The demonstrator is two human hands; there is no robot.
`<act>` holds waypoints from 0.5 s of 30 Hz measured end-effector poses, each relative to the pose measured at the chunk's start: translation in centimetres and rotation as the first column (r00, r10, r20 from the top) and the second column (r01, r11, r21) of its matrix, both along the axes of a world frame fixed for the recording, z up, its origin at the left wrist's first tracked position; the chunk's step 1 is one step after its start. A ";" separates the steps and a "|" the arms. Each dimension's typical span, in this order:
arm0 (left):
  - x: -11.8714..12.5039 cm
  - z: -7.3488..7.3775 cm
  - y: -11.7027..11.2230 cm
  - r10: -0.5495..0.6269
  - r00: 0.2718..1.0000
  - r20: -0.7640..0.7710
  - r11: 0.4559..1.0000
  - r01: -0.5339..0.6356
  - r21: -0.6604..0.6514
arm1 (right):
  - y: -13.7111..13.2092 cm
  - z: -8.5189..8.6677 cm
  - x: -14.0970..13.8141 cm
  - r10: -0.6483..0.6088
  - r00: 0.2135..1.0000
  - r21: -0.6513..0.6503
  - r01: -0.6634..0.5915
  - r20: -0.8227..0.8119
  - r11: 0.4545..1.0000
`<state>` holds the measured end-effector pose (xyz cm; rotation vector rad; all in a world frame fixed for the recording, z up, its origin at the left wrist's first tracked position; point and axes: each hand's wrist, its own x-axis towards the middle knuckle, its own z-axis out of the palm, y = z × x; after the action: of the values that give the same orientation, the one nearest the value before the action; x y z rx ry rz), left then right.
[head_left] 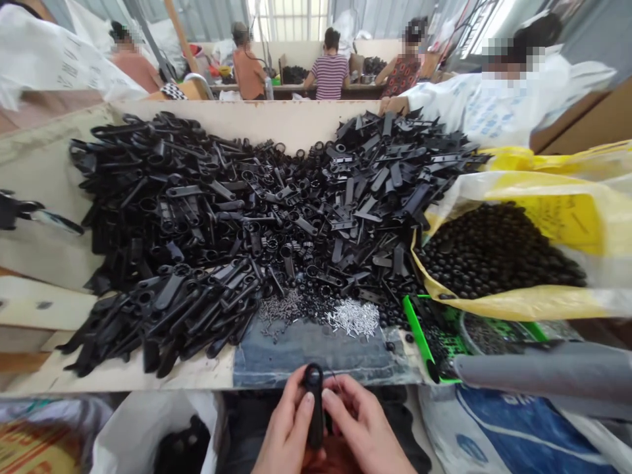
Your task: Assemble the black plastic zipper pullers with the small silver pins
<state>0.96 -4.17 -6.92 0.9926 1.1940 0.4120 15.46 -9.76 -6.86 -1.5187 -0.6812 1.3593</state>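
Close to my body, below the table's front edge, my left hand (286,424) grips a black plastic handle (315,411) with a ring at its upper end; the thumb lies along its face. My right hand (368,421) is closed at the right side of the handle, fingers curled in a pinch. A thin dark line shows by its fingertips, but what it holds is too small to make out. Beyond my hands a dark blue cloth (301,359) covers the table edge, with silver rivet-like pins (353,318) and small grey pieces (281,306) heaped on it.
Behind is a large pile of black plastic parts (207,191); more long handles (168,309) lie front left. At right stand a yellow-white sack (612,230) of black round pieces, a green tray (415,329) and a grey cylinder (533,372). Several people work beyond the partition (276,118).
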 end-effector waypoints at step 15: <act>0.2 -1.2 -1.2 0.035 0.999 0.023 0.999 -0.034 -0.034 | -0.9 -3.0 -2.1 -0.191 0.975 -0.068 0.184 -0.113 0.980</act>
<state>1.15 -5.35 -8.10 0.9368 1.1942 0.4285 13.36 -10.62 -9.85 -1.4935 -0.4160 1.3221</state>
